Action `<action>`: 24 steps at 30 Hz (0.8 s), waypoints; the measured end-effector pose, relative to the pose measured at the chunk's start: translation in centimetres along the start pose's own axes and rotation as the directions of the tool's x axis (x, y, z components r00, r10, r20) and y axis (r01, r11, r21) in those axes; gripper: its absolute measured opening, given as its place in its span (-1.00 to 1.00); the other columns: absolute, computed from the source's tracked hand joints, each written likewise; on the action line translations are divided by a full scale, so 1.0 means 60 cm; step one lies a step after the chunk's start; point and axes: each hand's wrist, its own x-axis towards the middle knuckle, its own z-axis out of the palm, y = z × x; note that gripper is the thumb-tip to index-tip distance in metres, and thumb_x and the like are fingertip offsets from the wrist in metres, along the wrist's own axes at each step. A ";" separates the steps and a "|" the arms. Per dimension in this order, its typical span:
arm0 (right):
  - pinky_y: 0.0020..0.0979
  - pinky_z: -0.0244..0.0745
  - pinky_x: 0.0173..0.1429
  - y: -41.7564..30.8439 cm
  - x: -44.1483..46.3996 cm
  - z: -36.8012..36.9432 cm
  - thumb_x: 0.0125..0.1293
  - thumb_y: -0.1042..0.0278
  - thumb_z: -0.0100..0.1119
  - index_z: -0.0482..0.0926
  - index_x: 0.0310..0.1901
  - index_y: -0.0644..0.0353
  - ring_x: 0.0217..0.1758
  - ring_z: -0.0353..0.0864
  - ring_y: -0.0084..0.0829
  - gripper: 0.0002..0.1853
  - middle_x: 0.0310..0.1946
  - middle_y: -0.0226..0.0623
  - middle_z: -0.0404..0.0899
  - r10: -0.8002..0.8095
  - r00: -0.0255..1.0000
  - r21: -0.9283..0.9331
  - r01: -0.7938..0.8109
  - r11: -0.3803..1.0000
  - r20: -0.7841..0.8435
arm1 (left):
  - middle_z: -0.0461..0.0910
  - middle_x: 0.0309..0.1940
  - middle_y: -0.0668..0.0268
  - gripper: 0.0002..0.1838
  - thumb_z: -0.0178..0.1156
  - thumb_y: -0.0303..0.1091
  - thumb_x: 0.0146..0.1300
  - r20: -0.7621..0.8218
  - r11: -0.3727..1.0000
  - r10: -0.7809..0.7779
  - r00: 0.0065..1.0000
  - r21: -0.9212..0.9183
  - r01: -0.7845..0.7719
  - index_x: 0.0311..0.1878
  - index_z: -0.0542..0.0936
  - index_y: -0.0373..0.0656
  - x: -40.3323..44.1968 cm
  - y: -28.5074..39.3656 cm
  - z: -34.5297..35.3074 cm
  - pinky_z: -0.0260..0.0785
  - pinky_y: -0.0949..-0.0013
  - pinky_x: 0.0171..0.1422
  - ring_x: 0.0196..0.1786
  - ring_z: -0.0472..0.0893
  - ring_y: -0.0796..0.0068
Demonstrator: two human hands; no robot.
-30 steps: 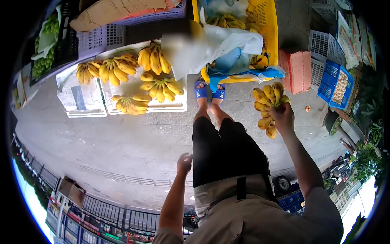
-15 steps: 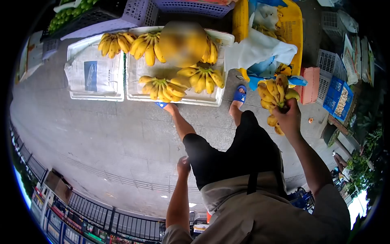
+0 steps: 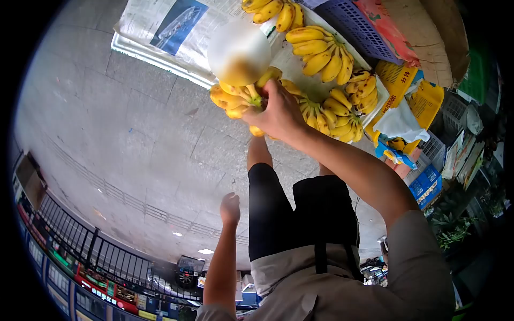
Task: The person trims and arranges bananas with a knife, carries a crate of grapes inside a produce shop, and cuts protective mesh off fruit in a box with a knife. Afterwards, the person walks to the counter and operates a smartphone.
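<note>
My right hand (image 3: 276,115) grips a bunch of yellow bananas (image 3: 231,101) by its stem. The bunch is held over the near edge of the white foam tray (image 3: 160,63), left of the other bananas, and a round blur hides its top part. My left hand (image 3: 230,208) hangs low beside my left leg, above the pavement, its fingers loosely curled with nothing visible in them. Several more banana bunches (image 3: 326,56) lie in the tray section to the right, some with brown spots. Newspaper (image 3: 136,27) with a blue picture lines the left section.
A yellow crate (image 3: 393,88) with white wrapping (image 3: 401,125) stands right of the trays. Behind them is a purple basket (image 3: 358,29). Farther right are a blue crate (image 3: 426,184) and stacked cardboard (image 3: 466,150). A black railing (image 3: 96,243) runs along the pavement behind me.
My right hand has carried the banana bunch from beside the yellow crate leftward to the newspaper-lined tray. The view has turned left. My left hand still hangs low.
</note>
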 end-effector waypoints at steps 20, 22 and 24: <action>-0.37 0.41 -0.01 0.195 0.275 -0.021 0.31 -0.02 0.14 0.55 -0.15 0.08 -0.07 0.47 -0.52 -0.67 -0.21 -0.46 0.50 0.255 0.871 0.233 -0.376 0.897 0.420 | 0.79 -0.08 -0.04 -0.50 0.36 -0.07 0.36 0.082 0.954 -0.292 0.953 -0.047 0.297 0.24 0.63 -0.18 -0.052 0.090 -0.007 0.60 0.20 0.06 -0.02 0.80 0.11; -0.37 0.42 -0.05 0.207 0.264 -0.020 0.31 -0.04 0.14 0.55 -0.13 0.07 -0.09 0.48 -0.52 -0.66 -0.20 -0.45 0.50 0.324 0.866 0.292 -0.445 0.847 0.381 | 0.78 -0.07 -0.06 -0.49 0.36 -0.07 0.36 0.077 0.954 -0.294 0.953 -0.032 0.297 0.24 0.63 -0.19 -0.051 0.099 -0.008 0.60 0.19 0.06 -0.02 0.80 0.10; -0.38 0.44 -0.16 0.210 0.263 -0.016 0.31 -0.07 0.13 0.55 -0.12 0.07 -0.17 0.50 -0.50 -0.63 -0.21 -0.41 0.52 0.375 0.852 0.361 -0.501 0.787 0.366 | 0.79 -0.07 -0.02 -0.50 0.37 -0.07 0.35 0.079 0.975 -0.222 0.972 0.007 0.222 0.24 0.63 -0.18 -0.047 0.088 -0.004 0.61 0.19 0.05 -0.01 0.80 0.11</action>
